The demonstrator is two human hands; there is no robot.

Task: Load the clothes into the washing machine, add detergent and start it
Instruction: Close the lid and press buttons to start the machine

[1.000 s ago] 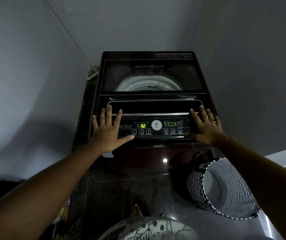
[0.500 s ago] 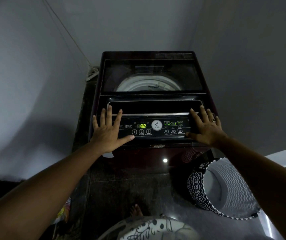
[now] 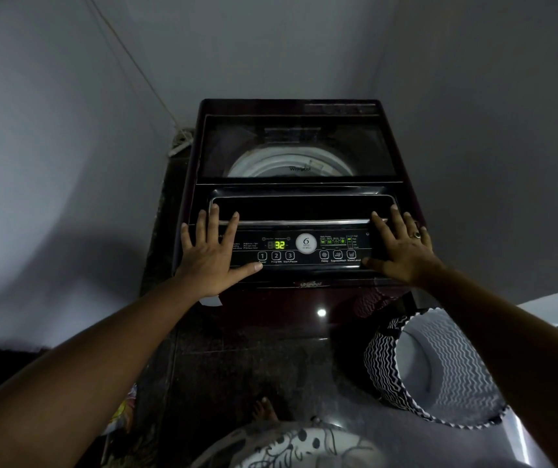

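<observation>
The washing machine (image 3: pixel 298 197) stands in the corner of the room with its glass lid (image 3: pixel 299 146) down; through the lid only the pale rim of the drum shows, so the clothes cannot be seen. On the floor by the machine's front right corner, the laundry basket (image 3: pixel 382 359) shows bare lining, so loading looks finished. No detergent is in view, and whether it went in cannot be told. The control panel (image 3: pixel 304 248) along the front edge is lit. The left hand (image 3: pixel 210 255) lies on its left end and the right hand (image 3: pixel 402 248) on its right end, each grip spread flat, fingers straight, holding nothing. The display (image 3: pixel 279 245) reads 32. Neither hand is on the Start/Pause button (image 3: pixel 289 255), so the machine has probably been started or needs only that press
</observation>
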